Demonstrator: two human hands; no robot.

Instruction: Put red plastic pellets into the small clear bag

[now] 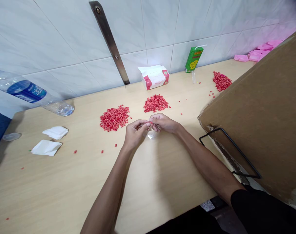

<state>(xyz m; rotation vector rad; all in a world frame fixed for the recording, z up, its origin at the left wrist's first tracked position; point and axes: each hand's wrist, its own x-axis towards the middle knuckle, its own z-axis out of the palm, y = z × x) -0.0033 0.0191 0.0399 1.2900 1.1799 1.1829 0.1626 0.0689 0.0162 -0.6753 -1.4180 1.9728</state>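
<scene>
Above the worktop [52, 195], in from its near edge, left hand [133, 134] and right hand [164, 123] met, pinching a red piece [151, 122]. It seemed light, stiff, best gripped endwise.

On the table [52, 188], around the left hand [134, 134] and right hand [165, 123], a pile [155, 103] is set at twelve o'clock, backed by the pack [155, 78]; tissues [46, 148] are laid at nine.

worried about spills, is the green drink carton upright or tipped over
Upright: the green drink carton stands with its base on the table and its white straw at the top.
</scene>
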